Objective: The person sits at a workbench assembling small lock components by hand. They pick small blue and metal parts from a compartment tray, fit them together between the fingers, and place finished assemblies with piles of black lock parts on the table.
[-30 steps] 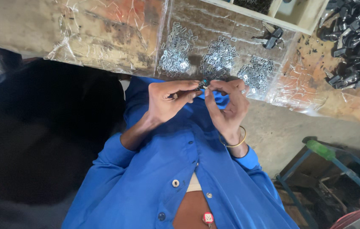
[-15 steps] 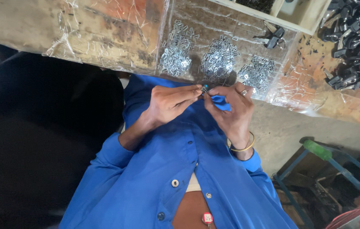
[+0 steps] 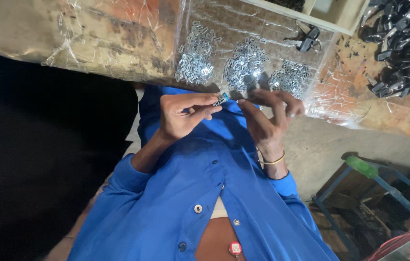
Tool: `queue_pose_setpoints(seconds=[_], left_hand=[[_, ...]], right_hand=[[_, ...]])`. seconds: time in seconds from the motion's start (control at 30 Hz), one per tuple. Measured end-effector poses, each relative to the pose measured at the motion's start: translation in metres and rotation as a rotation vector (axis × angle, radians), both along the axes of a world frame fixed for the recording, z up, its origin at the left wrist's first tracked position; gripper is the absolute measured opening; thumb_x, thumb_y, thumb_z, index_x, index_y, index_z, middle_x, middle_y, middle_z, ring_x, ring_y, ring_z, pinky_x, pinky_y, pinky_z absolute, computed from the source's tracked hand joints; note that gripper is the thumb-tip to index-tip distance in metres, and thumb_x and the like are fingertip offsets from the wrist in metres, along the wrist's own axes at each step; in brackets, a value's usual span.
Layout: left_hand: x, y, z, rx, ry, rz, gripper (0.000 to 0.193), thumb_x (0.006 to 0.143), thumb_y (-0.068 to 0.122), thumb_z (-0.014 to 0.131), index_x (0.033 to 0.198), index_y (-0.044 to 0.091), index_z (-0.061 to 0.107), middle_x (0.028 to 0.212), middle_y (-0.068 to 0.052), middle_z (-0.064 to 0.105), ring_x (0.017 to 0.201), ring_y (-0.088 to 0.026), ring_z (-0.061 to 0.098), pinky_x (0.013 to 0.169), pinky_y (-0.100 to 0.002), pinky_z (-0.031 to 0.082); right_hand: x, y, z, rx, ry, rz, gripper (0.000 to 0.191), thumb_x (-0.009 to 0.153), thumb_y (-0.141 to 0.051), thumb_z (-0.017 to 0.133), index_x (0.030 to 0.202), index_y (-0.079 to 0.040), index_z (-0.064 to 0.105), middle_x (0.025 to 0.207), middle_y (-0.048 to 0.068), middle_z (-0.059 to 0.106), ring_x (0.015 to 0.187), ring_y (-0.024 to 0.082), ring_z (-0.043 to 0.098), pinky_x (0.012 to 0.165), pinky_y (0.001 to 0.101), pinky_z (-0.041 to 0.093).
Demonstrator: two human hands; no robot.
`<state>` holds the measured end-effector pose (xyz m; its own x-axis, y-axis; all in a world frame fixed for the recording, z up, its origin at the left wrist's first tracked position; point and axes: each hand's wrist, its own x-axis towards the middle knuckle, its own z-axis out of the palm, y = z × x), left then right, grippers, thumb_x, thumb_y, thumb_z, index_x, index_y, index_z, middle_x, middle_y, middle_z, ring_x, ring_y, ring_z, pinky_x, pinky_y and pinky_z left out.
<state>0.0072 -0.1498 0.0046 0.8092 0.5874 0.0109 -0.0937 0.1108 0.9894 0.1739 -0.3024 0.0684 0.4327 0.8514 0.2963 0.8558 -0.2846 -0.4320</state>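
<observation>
Presently left hand (image 3: 183, 116) pinches a small metal clip (image 3: 221, 99) at its fingertips, above the bench (image 3: 94, 38) edge. Right hand (image 3: 268, 118) half-open, empty, just beside. Judged mid-assembly; next needs fine alignment.

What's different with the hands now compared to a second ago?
The right hand has come off the small metal piece and drawn slightly away, fingers spread. The left hand alone pinches the piece now; a second ago both hands met on it. The three heaps of metal clips on the plastic-covered bench lie as before.
</observation>
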Motion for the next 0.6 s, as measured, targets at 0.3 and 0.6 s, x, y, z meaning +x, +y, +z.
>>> queue_pose_setpoints(seconds=[0.3,0.6], left_hand=[[0.013,-0.009,-0.001,-0.042,0.063,-0.031,0.024,0.092,-0.005,0.081,0.115,-0.003,0.074,0.112,-0.013,0.078,0.081,-0.013,0.077,0.063,-0.022,0.058],[0.015,-0.009,0.0,0.004,0.078,-0.026,0.026,0.09,-0.004,0.082,0.115,-0.001,0.074,0.114,-0.013,0.077,0.078,-0.011,0.075,0.062,-0.021,0.058]], right_hand=[[-0.009,0.003,0.003,0.169,0.421,-0.187,0.013,0.092,0.004,0.079,0.102,-0.001,0.073,0.102,0.01,0.075,0.089,0.019,0.067,0.098,0.0345,0.04],[-0.024,0.015,0.001,0.197,0.541,-0.194,0.012,0.092,0.005,0.08,0.1,0.0,0.072,0.102,0.01,0.074,0.098,0.021,0.066,0.092,0.0332,0.048]])
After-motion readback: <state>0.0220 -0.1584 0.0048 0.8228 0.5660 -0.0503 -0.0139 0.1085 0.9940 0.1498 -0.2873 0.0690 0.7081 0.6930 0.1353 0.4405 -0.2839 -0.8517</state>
